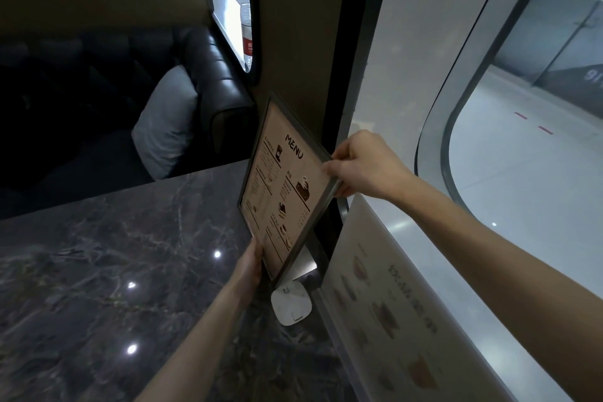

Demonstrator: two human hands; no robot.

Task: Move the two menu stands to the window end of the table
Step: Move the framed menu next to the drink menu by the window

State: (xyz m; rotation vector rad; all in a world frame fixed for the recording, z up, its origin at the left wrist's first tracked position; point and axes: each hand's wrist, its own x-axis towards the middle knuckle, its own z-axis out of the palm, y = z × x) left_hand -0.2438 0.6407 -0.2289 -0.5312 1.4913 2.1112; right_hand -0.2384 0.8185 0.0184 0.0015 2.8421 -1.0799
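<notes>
A dark-framed menu stand (277, 186) with a tan "MENU" sheet hangs tilted just above the dark marble table (114, 254), at the window end. My right hand (362, 168) grips its upper right edge. My left hand (251, 263) holds its lower left edge from below. A second menu stand (388, 313), a pale sheet with drink pictures, stands along the table's right edge against the window (522, 147), just right of the held one.
A small white rounded device (291, 305) lies on the table below the held stand. A black leather bench with a grey cushion (166, 121) faces me across the table. A water bottle (247, 29) stands in a wall opening behind.
</notes>
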